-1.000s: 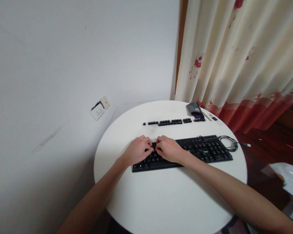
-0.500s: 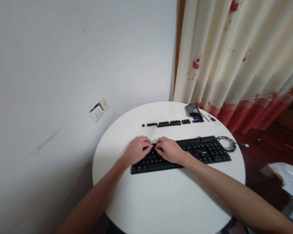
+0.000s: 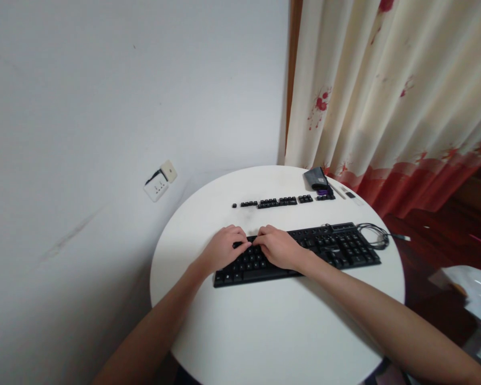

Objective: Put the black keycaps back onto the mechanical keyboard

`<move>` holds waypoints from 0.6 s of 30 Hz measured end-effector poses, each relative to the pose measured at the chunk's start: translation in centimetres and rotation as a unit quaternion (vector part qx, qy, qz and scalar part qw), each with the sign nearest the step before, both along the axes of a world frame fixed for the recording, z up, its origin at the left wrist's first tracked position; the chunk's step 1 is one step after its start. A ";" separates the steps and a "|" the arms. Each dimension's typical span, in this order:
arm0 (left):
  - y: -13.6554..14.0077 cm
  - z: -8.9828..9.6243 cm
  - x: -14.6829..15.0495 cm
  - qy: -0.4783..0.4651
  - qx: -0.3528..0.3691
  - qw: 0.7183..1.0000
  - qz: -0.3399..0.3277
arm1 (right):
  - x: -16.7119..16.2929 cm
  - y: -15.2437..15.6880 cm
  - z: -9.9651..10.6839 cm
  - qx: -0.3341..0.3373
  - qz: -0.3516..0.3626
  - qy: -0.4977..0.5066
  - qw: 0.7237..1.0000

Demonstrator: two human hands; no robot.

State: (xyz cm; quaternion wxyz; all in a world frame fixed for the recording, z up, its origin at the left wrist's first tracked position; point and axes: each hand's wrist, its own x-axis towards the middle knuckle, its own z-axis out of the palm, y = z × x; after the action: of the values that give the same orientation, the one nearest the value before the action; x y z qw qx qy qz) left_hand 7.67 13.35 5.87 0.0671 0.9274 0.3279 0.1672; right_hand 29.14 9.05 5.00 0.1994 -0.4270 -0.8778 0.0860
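Observation:
A black keyboard (image 3: 272, 274) lies on the white round table (image 3: 264, 326), its upper left part covered by my hands. My left hand (image 3: 226, 248) is over the keyboard's left end, thumb and fingertips drawn together in a pinch. Close beside it, my right hand (image 3: 278, 247) bends over the neighbouring keys, its fingers also pinched. The fingertips of both hands almost meet above the upper rows. Whatever is between them is too small or hidden to make out. Behind the keyboard stretches a row of loose black keycaps (image 3: 276, 202), with a single keycap (image 3: 234, 205) at its left end.
A dark grey pouch (image 3: 316, 178) sits at the table's back right, near a pale stick-like item (image 3: 337, 191). The keyboard's coiled cable (image 3: 379, 238) reaches past the right edge. A wall with a socket (image 3: 156, 188) stands left; a curtain (image 3: 361, 107) hangs behind.
The view has shifted very slightly. Both hands stay at the same spot on the keyboard, with only tiny finger movement; the row of keycaps looks the same.

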 end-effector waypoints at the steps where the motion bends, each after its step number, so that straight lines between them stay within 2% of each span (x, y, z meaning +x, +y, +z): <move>1: 0.0 0.0 0.0 -0.001 -0.003 1.000 -0.003 | -0.1 0.0 0.0 -0.001 0.000 -0.005 1.000; 5: 0.1 0.1 -0.1 -0.026 0.001 1.000 -0.001 | 0.0 0.2 0.1 0.003 -0.013 0.005 1.000; 10: 0.5 -0.4 -0.2 -0.082 0.002 0.996 0.047 | 1.0 0.9 0.4 0.000 -0.097 0.043 0.994; 13: 0.8 -0.8 -0.2 -0.097 0.004 0.993 0.072 | 1.7 1.4 0.5 -0.010 -0.132 0.035 0.991; 18: 2.0 -0.9 -0.2 -0.116 0.012 0.987 0.110 | 1.8 1.6 0.1 -0.020 -0.149 0.012 0.989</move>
State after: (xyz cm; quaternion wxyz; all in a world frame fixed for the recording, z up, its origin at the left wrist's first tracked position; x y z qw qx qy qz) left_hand 7.50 15.39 4.98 0.0746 0.8607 0.4159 0.2839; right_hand 30.91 10.62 5.05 0.2118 -0.5557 -0.8002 0.0776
